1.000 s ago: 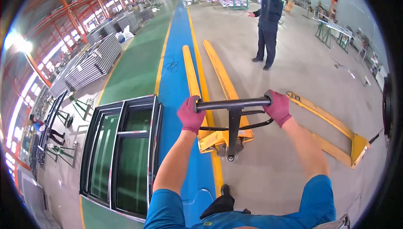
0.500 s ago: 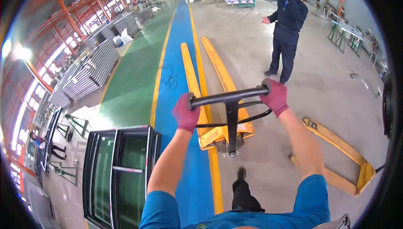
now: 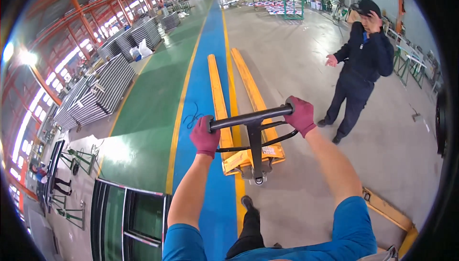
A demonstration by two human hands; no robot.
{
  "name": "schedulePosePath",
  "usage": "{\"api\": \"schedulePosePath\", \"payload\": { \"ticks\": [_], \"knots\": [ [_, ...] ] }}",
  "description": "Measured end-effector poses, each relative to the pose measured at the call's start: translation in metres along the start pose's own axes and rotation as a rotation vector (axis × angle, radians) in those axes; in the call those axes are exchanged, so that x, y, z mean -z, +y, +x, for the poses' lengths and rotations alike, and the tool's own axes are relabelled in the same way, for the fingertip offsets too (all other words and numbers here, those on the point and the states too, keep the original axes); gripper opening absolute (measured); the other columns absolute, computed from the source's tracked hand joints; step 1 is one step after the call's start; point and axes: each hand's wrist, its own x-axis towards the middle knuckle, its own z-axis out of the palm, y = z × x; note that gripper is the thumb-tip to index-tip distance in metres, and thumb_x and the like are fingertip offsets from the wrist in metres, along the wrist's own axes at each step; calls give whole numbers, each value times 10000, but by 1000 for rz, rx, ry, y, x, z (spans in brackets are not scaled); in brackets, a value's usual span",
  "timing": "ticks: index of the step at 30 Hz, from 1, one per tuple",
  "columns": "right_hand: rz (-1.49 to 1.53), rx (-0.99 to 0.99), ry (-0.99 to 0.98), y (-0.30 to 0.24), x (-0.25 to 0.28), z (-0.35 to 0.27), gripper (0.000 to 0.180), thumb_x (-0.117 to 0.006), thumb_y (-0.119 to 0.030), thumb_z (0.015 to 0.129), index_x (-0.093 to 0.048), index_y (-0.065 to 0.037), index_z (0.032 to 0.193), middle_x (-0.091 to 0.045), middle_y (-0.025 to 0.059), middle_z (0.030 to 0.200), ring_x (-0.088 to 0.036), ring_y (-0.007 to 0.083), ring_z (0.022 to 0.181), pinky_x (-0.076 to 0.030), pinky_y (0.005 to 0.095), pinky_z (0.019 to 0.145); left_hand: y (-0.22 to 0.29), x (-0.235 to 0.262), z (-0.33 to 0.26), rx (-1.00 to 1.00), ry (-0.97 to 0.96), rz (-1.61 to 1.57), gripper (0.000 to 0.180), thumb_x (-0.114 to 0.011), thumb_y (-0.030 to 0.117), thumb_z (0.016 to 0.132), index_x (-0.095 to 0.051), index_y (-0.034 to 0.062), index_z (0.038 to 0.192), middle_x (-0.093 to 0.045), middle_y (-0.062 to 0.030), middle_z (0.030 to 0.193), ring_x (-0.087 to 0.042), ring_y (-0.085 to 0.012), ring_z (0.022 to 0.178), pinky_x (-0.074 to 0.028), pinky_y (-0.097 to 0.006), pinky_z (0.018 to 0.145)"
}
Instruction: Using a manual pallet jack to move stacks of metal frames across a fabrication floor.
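Maroon-gloved L hand [image 3: 205, 135] & maroon-gloved R hand [image 3: 300, 115] both on straight black bar handle [image 3: 251, 118]

L hand's wrapped round the bar's L end, R hand round its R end; bar slants, R end farther up in view. Btwn the hands a black upright shaft [image 3: 255, 148] drops from mid-bar to the yellow metal pallet truck [image 3: 236, 158], w/ a thin curved black tube [image 3: 283, 138] just under the bar. Truck's ahead of & btwn both hands, its two long yellow forks [image 3: 218, 89] pointing away. L fork's over the blue painted floor strip [image 3: 210, 36], R fork over the grey floor [image 3: 306, 175]; a yellow painted line [image 3: 231, 77] runs btwn.

Black cable [image 3: 192, 117] lies loosely coiled on the strip, just L of L hand. Black-framed glass panels [image 3: 125, 213] are low & L of L hand. Co-worker in dark clothes & cap [image 3: 358, 70] stands ahead & R of R hand, one hand up by the head, other held out. Second yellow pallet truck [image 3: 385, 209], only partly in view, is R of & nearer than R hand. Stacked silvery metal lengths [image 3: 103, 89] sit far L of L hand.
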Motion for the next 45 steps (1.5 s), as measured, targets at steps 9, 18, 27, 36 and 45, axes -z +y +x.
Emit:
{"api": "schedulePosePath", "payload": {
  "ticks": [9,18,27,36,45],
  "knots": [
    [-47,13,83,107,-206,246,219,-795,-249,835,-615,-127,862,-675,116,791,-659,365,713,-516,445,626,-150,-227,214,-46,-57,-32,267,-768,132,749,-691,161,1003,-710,-98,952,-698,-355,871,-555,-465,699],
    [-45,-12,34,220,-425,524,211,-781,-243,811,-633,-133,912,-682,101,828,-675,351,779,-530,444,690,-302,-458,447,-7,-46,12,275,-760,125,743,-681,151,1005,-719,-99,984,-706,-369,890,-561,-458,721],
    [12,61,111,314,-627,789,208,-799,-186,780,-618,-128,866,-648,106,764,-654,351,715,-512,432,632,-447,-668,678,-42,8,25,212,-764,118,747,-693,146,945,-715,-86,923,-706,-349,825,-562,-450,685],
    [-9,42,-13,412,-867,1057,238,-790,-202,733,-633,-142,902,-686,80,847,-686,328,800,-536,460,695,-614,-879,903,-3,53,35,231,-746,94,742,-685,154,957,-711,-85,907,-703,-363,831,-569,-456,710],
    [17,42,76,493,-1095,1330,243,-797,-266,838,-601,-123,857,-650,100,760,-648,354,690,-507,435,610,-789,-1098,1150,10,17,40,201,-747,106,757,-677,160,938,-704,-85,896,-697,-363,827,-556,-452,699]
  ]
}}
